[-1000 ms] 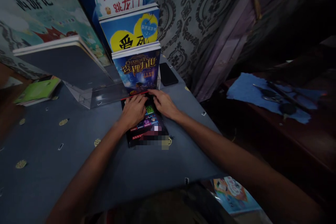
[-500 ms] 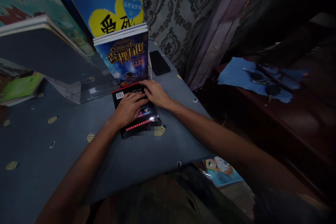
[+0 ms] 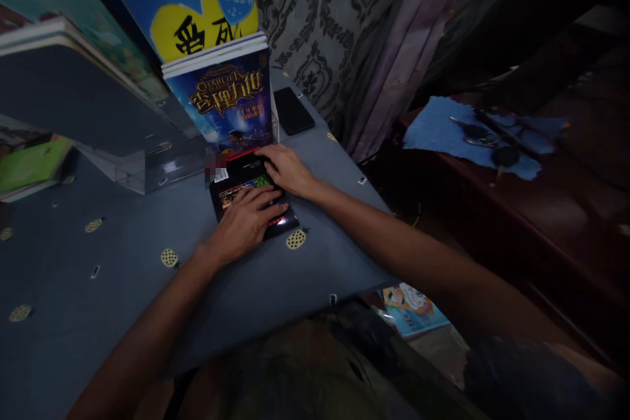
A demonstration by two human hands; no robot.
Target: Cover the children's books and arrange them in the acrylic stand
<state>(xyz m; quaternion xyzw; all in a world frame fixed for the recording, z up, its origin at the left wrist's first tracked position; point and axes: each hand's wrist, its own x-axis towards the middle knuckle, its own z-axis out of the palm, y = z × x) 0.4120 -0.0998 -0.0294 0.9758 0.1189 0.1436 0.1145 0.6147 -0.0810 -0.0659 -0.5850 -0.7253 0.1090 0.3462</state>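
Note:
A black book (image 3: 242,167) with a red edge and a white label lies flat on the grey-blue table, in front of the upright books. My left hand (image 3: 249,218) rests palm down across the lower half of its cover, fingers stretched and slightly spread, hiding part of the coloured pictures. At the book's upper right edge lies my right hand (image 3: 289,172), its fingers extended toward the red strip and its thumb bent beside them. Just behind stands a blue book with gold lettering (image 3: 229,97) in a clear holder (image 3: 142,170).
A black phone (image 3: 294,111) lies right of the holder. Behind stand a blue and yellow book (image 3: 147,3) and other large books. Green books (image 3: 32,167) are at the left. Glasses lie on a blue cloth (image 3: 433,128) at the right. Another book (image 3: 413,315) shows below the table edge (image 3: 295,315).
My left hand has slid down the cover toward the near edge, uncovering pictures in the middle. My right hand stays at the upper right edge. The view has shifted slightly.

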